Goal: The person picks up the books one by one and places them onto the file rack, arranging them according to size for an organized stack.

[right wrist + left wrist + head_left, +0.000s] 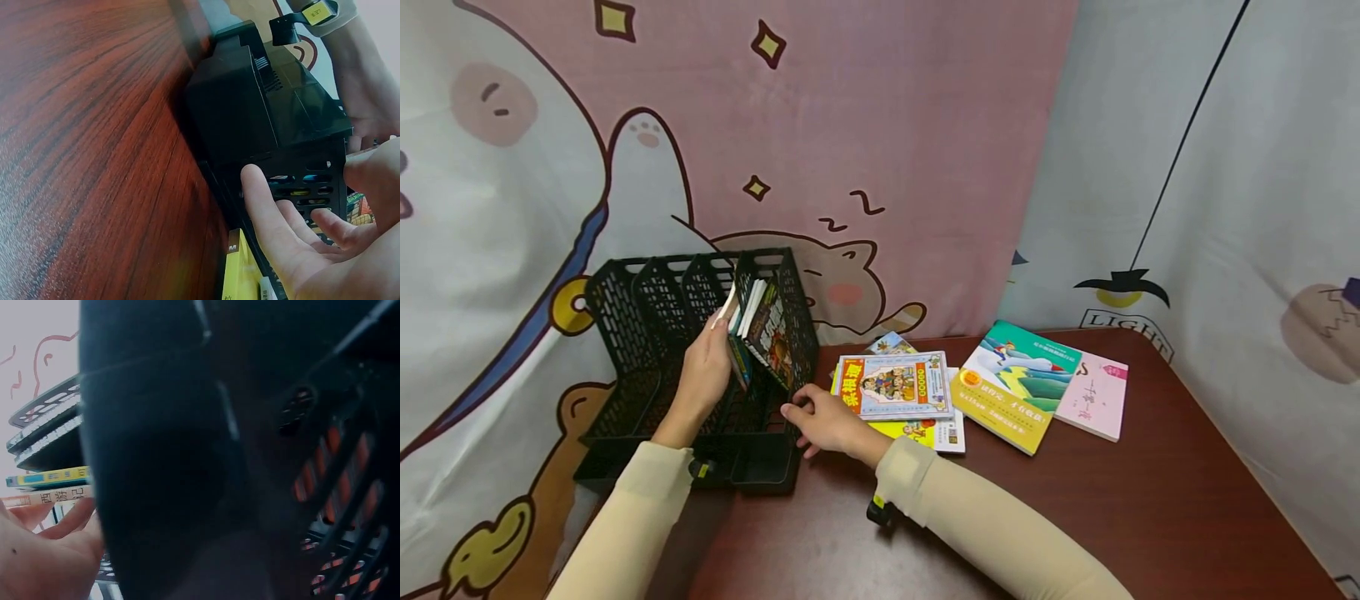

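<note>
A black desk file rack [617,333] with several compartments stands at the left of the table. My left hand [706,367] holds a thin pale book [727,305] upright at the rack's right part; its spine [59,495] with dark characters shows in the left wrist view. Beside it, several books [771,333] lean in the right compartment, one with a dark, colourful cover. My right hand [827,421] grips the rack's right side wall [300,187] near its front edge, fingers along the outer face and thumb at the edge. The thumb tip is partly hidden.
Right of the rack lies a loose pile of books, topped by a comic-style book [895,385]. Farther right, a green and yellow book [1018,383] overlaps a pink book [1093,396]. A printed cloth [925,167] hangs behind the brown table [1000,533].
</note>
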Demonstrator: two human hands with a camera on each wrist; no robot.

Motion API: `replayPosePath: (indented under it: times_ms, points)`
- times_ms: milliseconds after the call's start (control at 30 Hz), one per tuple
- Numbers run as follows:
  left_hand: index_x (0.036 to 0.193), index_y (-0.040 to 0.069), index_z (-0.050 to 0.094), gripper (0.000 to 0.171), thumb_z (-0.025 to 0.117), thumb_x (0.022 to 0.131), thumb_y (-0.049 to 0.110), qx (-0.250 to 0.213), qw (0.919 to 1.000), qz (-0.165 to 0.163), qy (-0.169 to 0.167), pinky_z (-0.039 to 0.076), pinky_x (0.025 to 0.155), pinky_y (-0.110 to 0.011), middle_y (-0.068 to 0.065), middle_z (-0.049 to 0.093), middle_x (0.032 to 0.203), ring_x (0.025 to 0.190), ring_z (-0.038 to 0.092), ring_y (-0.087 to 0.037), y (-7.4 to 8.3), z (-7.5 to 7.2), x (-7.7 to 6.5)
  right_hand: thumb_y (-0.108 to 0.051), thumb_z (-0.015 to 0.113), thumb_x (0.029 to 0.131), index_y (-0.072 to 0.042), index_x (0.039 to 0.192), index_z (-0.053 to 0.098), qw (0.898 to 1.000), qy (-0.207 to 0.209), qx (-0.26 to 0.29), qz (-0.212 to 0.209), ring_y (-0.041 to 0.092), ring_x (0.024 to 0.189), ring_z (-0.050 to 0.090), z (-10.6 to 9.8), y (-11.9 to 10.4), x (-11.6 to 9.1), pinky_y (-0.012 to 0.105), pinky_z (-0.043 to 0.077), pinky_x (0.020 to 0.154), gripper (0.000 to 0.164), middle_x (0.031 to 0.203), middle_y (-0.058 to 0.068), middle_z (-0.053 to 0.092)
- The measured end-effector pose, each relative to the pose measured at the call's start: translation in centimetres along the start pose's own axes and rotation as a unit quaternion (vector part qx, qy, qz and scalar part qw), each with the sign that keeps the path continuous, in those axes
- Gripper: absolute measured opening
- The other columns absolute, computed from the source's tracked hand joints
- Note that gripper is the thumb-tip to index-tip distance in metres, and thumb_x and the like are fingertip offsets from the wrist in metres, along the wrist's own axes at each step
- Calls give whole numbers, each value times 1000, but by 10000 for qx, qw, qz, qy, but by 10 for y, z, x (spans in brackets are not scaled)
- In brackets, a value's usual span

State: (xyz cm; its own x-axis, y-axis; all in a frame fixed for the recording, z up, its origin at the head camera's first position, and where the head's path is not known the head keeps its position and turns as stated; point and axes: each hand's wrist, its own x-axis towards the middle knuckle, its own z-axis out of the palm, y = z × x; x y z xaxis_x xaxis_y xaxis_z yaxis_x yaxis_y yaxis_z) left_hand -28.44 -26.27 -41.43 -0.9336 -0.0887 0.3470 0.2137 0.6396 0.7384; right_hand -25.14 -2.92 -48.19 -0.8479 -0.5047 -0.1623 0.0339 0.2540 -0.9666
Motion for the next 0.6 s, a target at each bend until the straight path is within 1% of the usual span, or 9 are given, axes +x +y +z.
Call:
replayPosePath:
  times_ms: [33,67,100,200,333,433,533,600]
  points:
    - [175,24,35,66,21,119,56,-43,9999,16,-98,34,129,-67,-28,53,164,152,51,-47,-1,1,0,-45,61,114,-12,144,58,10000,-10,1,5,34,86,82,0,0,0,52,68,71,45,119,8,75]
    - [175,22,33,67,19,120,56,-72,9998,46,-175,30,132,-68,-23,44,173,160,43,-46,-2,1,1,-45,61,114,-12,145,58,10000,-16,-5,3,34,87,82,0,0,0,52,68,71,45,119,8,74]
    - [176,20,30,69,18,119,56,-86,9996,63,-256,27,133,-69,-21,38,177,164,36,-45,-4,2,1,-45,61,114,-12,145,58,10000,-22,-7,1,34,87,82,0,1,0,52,68,71,46,119,8,74]
    - [177,15,25,74,15,119,59,-204,9989,41,-427,21,136,-67,-18,29,182,169,27,-42,-7,4,2,-46,61,114,-12,146,57,10000,-29,-24,-13,34,88,82,-1,1,0,51,68,70,47,118,7,73]
    - [178,17,22,78,12,117,64,-367,9973,-56,-635,19,138,-65,-14,25,184,171,24,-38,-14,6,3,-47,62,114,-12,147,57,10000,-16,-48,1,34,89,82,0,2,1,50,69,70,48,120,8,73]
    - [178,23,21,75,11,116,65,-483,9954,-141,-812,18,138,-64,-10,24,185,171,23,-36,-16,5,3,-48,62,113,-10,149,56,10000,-6,-64,1,36,90,82,1,2,1,50,68,69,52,121,8,74]
    - [179,26,18,74,9,116,64,-563,9926,-213,-1058,15,138,-64,-10,21,186,172,19,-36,-15,1,4,-47,62,114,-8,150,55,10000,4,-74,-14,37,90,82,1,1,0,52,68,70,54,119,8,74]
    - [179,24,14,75,7,116,64,-564,9893,-333,-1300,12,138,-66,-12,16,186,173,15,-38,-14,-1,5,-46,62,114,-8,149,56,10000,26,-59,-20,38,90,82,1,2,0,52,68,70,52,118,8,74]
